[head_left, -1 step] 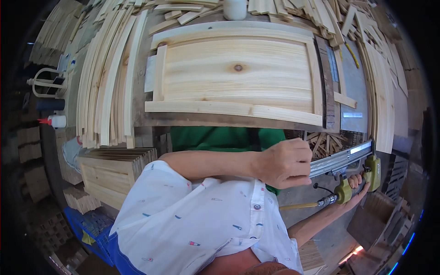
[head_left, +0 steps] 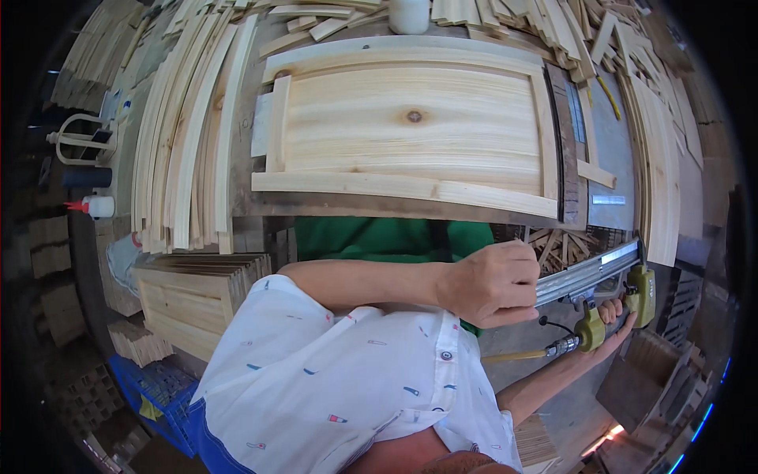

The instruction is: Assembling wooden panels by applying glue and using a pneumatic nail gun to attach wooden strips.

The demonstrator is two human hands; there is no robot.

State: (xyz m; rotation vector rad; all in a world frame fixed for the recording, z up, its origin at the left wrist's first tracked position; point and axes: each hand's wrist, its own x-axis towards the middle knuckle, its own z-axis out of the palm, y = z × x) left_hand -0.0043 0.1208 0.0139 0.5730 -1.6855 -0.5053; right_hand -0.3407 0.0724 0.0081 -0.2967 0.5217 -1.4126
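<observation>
An olive-green air nail gun (head_left: 645,296) is off to my right, below the bench edge. My right hand (head_left: 614,317) is wrapped round its handle. The gun's long silver magazine (head_left: 580,278) stretches left across to my left hand (head_left: 493,286), which is closed in a fist at the magazine's end. What lies inside the left fist is hidden. A yellow air hose (head_left: 513,357) joins the gun by a metal coupling. Ahead, apart from both hands, a pale wooden panel (head_left: 410,146) lies on the bench, with strips framing its edges.
Long wooden strips (head_left: 181,134) are stacked left of the panel, more boards (head_left: 651,166) at right. Framed panels (head_left: 185,308) stand at lower left, above a blue crate (head_left: 154,395). A white bottle with a red tip (head_left: 100,207) and a white tub (head_left: 409,16) are nearby.
The whole view has shifted very slightly. Both hands keep their hold and position on the nail gun.
</observation>
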